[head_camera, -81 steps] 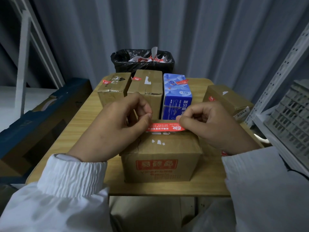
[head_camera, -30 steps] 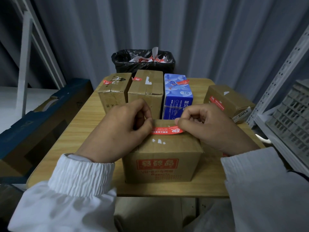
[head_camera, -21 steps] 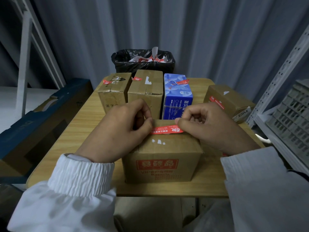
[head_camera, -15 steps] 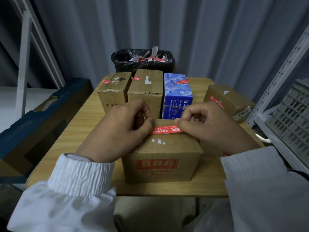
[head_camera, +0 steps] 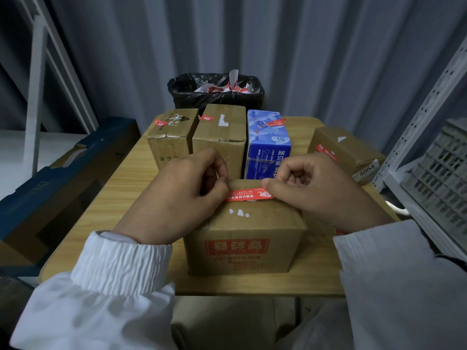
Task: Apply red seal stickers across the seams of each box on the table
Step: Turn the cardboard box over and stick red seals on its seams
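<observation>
A bin lined with a black bag [head_camera: 217, 99] stands just beyond the far edge of the table [head_camera: 126, 178], white and red paper scraps [head_camera: 227, 87] heaped in its mouth. Behind it hangs a grey ribbed wall [head_camera: 316, 46]. Off the table's left edge lies a large blue-edged carton [head_camera: 50, 178], with a white metal frame [head_camera: 35, 84] rising behind it. Off the right edge, a perforated shelf upright [head_camera: 424, 104] stands beside a grey slotted plastic crate [head_camera: 439, 173].

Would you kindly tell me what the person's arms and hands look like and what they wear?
The left hand and right hand are bare: no gloves, rings or watch show. Both arms wear loose white long sleeves. The left sleeve ends in a gathered, ribbed elastic cuff at the wrist; the right sleeve has a similar ribbed cuff.
</observation>
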